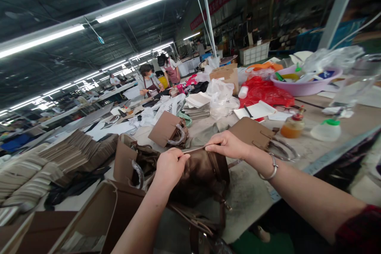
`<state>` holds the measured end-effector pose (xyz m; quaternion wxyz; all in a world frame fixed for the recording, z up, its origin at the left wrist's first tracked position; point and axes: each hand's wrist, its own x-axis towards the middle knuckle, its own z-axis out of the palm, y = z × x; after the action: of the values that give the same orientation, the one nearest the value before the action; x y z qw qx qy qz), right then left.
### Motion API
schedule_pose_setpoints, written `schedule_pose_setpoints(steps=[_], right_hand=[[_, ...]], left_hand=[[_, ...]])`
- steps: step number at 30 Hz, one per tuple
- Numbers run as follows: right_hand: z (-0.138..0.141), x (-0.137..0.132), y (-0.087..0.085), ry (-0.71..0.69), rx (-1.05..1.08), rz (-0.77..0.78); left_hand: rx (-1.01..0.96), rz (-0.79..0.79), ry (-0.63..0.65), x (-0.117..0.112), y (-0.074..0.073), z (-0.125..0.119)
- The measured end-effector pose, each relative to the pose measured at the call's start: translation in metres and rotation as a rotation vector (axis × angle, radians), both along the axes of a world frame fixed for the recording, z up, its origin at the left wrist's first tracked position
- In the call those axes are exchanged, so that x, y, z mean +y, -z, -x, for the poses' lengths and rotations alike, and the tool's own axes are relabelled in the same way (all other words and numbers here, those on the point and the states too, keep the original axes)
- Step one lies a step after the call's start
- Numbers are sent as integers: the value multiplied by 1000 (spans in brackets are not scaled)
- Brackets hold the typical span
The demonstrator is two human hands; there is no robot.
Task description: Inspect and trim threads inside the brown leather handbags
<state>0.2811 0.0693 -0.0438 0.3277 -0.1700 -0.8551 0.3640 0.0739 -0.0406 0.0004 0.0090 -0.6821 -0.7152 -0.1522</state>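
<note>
A brown leather bag (pixel 205 174) lies in front of me on the worktable (pixel 253 190). My left hand (pixel 169 166) is closed in a fist at the bag's top edge, pinching one end of a thin strip (pixel 195 149). My right hand (pixel 228 145) is closed on the strip's other end, so the strip is stretched between the two hands above the bag. A silver bangle (pixel 269 168) sits on my right wrist. The bag's straps and buckles hang toward me.
More brown bags (pixel 168 129) and flat brown pieces (pixel 77 151) cover the table to the left. A glue bottle (pixel 293 125), a white bottle with green cap (pixel 327 130), a red plastic bag (pixel 264 91) and a purple basin (pixel 306 83) stand right. Other workers (pixel 149 81) stand far back.
</note>
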Motion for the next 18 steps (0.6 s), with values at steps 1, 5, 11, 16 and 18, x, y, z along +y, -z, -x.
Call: schedule_pose_setpoints(steps=[1, 5, 11, 16, 18], right_hand=[[0, -2, -5, 21, -62, -56], [9, -12, -25, 164, -279, -378], [38, -26, -27, 244, -494, -511], [39, -24, -26, 240, -519, -469], [38, -23, -27, 233, -524, -465]], left_hand=[[-1, -2, 2, 0, 1, 1], [4, 1, 0, 0, 1, 1], [34, 3, 11, -2, 0, 1], [27, 17, 15, 0, 3, 3], [41, 17, 7, 0, 4, 3]])
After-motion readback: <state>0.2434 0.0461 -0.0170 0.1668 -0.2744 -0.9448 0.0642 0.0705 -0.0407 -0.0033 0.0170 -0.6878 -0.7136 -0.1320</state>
